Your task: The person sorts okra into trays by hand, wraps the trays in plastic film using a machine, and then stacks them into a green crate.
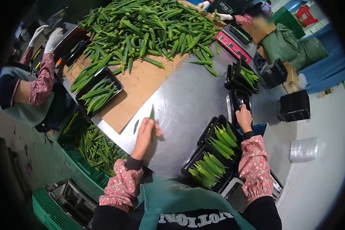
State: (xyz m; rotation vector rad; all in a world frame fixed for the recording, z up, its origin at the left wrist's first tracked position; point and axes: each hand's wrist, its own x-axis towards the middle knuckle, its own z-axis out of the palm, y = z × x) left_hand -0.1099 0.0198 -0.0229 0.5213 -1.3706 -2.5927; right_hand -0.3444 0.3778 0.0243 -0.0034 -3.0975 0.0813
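My left hand (145, 134) is closed around an okra pod (152, 113), its tip pointing up over the metal table. On the right, my right hand (243, 116) grips a black plastic tray (239, 99) by its near side; the fingertips are partly hidden. Just below that hand, black trays hold rows of okra (223, 142) and more okra (207, 168), all lying slanted side by side. Above the gripped tray stands another filled black tray (242, 76), tilted. A large heap of loose okra (149, 28) covers the far part of the table.
Brown cardboard (136, 88) lies under the heap. A red scale (234, 44) stands at the far right. A filled tray (99, 92) sits at the left edge, beside a co-worker's gloved hand (53, 40). Below is a green crate (78, 163) with okra. Stacked black trays (294, 106) stand right.
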